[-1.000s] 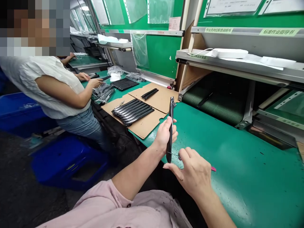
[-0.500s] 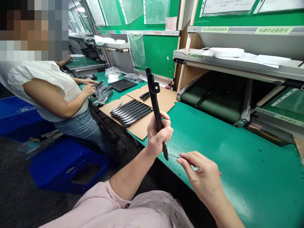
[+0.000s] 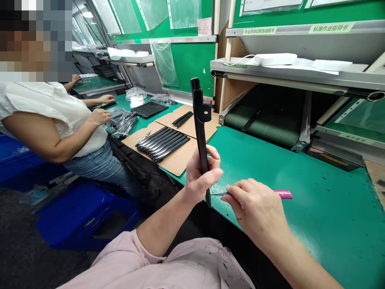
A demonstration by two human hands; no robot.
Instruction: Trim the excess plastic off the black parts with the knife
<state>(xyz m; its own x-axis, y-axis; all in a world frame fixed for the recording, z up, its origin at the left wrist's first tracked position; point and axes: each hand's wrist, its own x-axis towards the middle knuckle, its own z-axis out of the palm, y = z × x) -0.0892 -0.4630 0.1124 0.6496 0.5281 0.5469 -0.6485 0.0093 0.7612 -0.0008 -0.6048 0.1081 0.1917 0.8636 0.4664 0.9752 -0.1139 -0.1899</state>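
Observation:
My left hand is closed around a long black plastic part, held upright and slightly tilted. A small tab with a hole juts from the part's upper right side. Between the fingers of my right hand is a pink-handled knife, its handle end showing behind the hand. The knife's thin blade points left and meets the lower end of the black part, or comes very near it. On cardboard to the left lies a row of similar black parts, with a few more behind.
The green table carries dark scraps. A conveyor belt with one black part runs beneath the shelf. At left, a co-worker stands by plastic bags and more black parts. Blue stools are on the floor.
The knife has turned in my right hand, so its pink handle shows more and its blade lies flatter. The black part is more upright. The co-worker's hands have moved apart.

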